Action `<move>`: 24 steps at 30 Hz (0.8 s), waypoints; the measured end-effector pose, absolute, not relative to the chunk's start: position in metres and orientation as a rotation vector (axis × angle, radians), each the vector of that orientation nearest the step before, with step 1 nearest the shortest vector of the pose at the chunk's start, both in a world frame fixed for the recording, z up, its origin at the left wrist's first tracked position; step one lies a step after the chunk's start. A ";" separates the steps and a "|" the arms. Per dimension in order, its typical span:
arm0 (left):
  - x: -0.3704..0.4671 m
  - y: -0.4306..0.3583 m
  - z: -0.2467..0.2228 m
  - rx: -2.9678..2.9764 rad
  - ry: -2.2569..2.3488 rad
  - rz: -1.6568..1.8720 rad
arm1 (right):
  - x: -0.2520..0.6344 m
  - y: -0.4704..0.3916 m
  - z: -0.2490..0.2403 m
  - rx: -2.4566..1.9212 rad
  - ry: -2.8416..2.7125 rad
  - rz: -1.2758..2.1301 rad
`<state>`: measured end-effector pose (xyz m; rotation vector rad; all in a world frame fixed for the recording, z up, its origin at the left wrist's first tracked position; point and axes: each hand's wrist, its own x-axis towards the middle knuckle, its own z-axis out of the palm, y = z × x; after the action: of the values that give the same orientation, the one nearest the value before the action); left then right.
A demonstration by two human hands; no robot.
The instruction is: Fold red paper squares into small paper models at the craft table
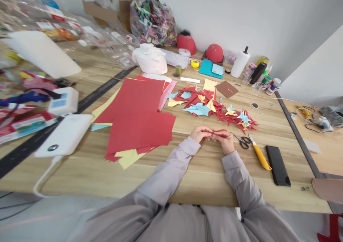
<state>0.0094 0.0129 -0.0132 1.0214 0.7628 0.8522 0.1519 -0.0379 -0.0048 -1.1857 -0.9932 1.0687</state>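
Observation:
A small piece of folded red paper [220, 131] is pinched between my two hands above the wooden table. My left hand [200, 133] grips its left end, fingers closed. At the other end, the fingers of my right hand [226, 140] are closed on it too. Just beyond my hands lies a heap of folded paper shapes [224, 114], mostly red, with some blue and yellow. Dark-handled scissors [243, 142] rest right of my right hand, beside a yellow utility knife [260, 155]. Left of my left hand is a stack of red paper sheets [139, 127].
A black phone [278, 165] lies at the right. On the left are a white power bank [64, 134] with a cable and many plastic bottles [107, 42]. At the back stand a bag of colourful scraps [152, 20], a white roll [240, 63] and several small jars [273, 86].

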 end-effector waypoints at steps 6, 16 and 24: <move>0.005 0.017 -0.015 1.015 0.770 0.826 | 0.154 -0.040 -0.005 -1.218 -1.109 1.120; 0.009 0.013 -0.007 1.057 0.731 0.885 | 0.155 -0.036 -0.009 -1.232 -0.951 1.103; 0.008 0.014 -0.008 1.100 0.723 0.880 | 0.154 -0.038 -0.006 -1.213 -0.999 1.119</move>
<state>0.0077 0.0137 -0.0081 1.1004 0.7228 0.8804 0.1544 -0.0377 -0.0064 -1.2127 -0.9995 1.1187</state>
